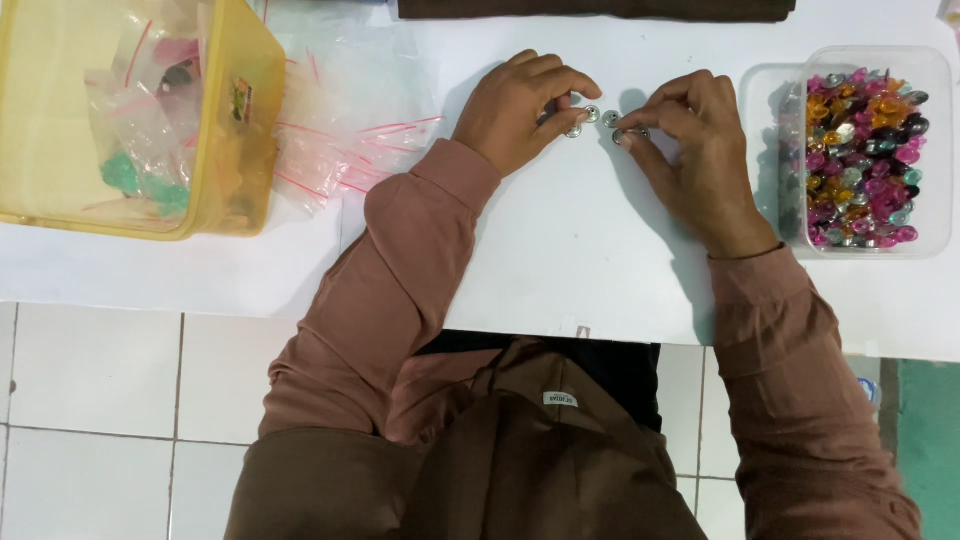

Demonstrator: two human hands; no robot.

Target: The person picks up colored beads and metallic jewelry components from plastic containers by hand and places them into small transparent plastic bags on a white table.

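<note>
My left hand [518, 108] rests on the white table sheet [560, 250], its fingertips pinching a small round silver piece [574, 129]. Another small silver round piece [593, 113] lies just beside it, touching the fingers. My right hand [700, 150] is close by on the right, thumb and forefinger pinched on a small silver piece [620, 134]. One more round silver piece [611, 118] sits between the two hands. Both sleeves are dusty pink.
A clear plastic tub [935, 150] full of several coloured shiny beads [865, 150] stands at the right. A yellow plastic box [240, 150] with small bags inside is at the left. Loose clear zip bags [350, 140] with red strips lie beside it. White tiled floor lies below.
</note>
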